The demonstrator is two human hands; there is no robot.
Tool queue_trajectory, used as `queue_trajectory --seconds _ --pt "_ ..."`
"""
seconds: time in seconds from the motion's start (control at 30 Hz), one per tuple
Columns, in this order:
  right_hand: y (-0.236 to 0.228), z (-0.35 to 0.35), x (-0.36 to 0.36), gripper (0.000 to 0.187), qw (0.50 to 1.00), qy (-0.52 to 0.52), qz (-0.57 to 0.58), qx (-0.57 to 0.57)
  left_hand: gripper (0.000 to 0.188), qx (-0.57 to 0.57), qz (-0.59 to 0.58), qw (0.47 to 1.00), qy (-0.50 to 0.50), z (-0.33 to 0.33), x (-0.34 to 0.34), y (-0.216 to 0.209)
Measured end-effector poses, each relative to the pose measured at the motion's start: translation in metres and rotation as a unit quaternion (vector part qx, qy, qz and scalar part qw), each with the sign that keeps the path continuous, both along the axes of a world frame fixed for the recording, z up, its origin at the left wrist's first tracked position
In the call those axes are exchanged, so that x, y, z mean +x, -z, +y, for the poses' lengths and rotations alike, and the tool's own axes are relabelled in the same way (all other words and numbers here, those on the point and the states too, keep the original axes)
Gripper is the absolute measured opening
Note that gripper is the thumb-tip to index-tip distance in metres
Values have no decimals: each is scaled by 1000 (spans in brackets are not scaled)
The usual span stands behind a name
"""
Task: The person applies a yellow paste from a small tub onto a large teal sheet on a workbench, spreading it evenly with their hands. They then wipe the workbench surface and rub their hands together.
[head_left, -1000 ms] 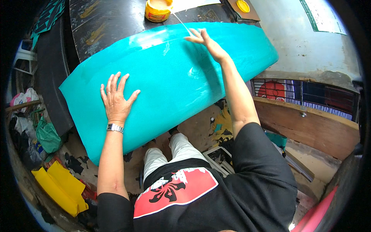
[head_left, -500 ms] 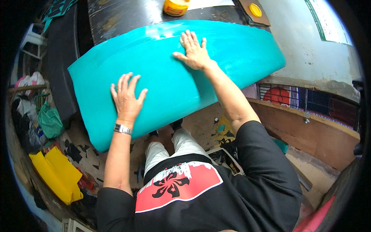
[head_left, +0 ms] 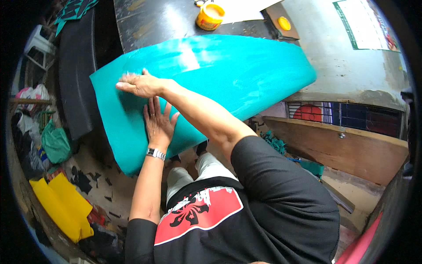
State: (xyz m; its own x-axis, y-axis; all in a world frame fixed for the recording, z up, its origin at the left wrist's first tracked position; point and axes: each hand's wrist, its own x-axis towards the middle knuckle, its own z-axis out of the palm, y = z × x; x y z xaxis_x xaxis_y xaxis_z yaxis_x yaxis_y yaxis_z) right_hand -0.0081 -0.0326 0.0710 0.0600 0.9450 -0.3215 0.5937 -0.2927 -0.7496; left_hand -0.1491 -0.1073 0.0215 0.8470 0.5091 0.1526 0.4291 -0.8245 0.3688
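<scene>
A large turquoise sheet, perhaps vinyl or leather, lies over the table's near edge and hangs down toward me. Its far part is glossy, with pale smears. My left hand rests on the sheet left of centre, fingers stretched forward, and a metal watch circles that wrist. Crossing over in front of it, my right hand is at the sheet's left part, fingers out and slightly blurred. Neither hand holds anything. Whether the right palm touches the sheet, I cannot tell.
On the dark tabletop stand a yellow tub and, farther right, a yellow lid. A black padded piece is at the left. Yellow material and scraps lie on the floor. A wooden board stands at the right.
My right hand has swept from the sheet's upper middle leftward, past my left hand. My left hand stays on the sheet. The view has shifted a little.
</scene>
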Motion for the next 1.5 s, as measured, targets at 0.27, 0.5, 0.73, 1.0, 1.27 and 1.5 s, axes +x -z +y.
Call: queue_trajectory --seconds 0.27,0.5,0.73,1.0,1.27,1.5 --pt "-60 -59 234 54 879 274 -300 249 57 14 44 999 -29 2 19 -16" --pt "0 -30 323 70 901 276 -332 -33 56 42 61 996 -48 -1 22 -17" --pt "-39 -39 292 74 930 218 -275 -105 54 62 70 994 -48 -1 24 -14" --pt "-50 -152 252 84 995 87 54 -12 53 48 77 994 -58 -4 27 -16" --pt "15 -331 257 91 824 271 -452 -209 57 83 89 991 -57 -5 26 -14" --pt "41 -262 214 101 887 235 -393 -57 67 -34 -33 995 -85 0 24 -15"
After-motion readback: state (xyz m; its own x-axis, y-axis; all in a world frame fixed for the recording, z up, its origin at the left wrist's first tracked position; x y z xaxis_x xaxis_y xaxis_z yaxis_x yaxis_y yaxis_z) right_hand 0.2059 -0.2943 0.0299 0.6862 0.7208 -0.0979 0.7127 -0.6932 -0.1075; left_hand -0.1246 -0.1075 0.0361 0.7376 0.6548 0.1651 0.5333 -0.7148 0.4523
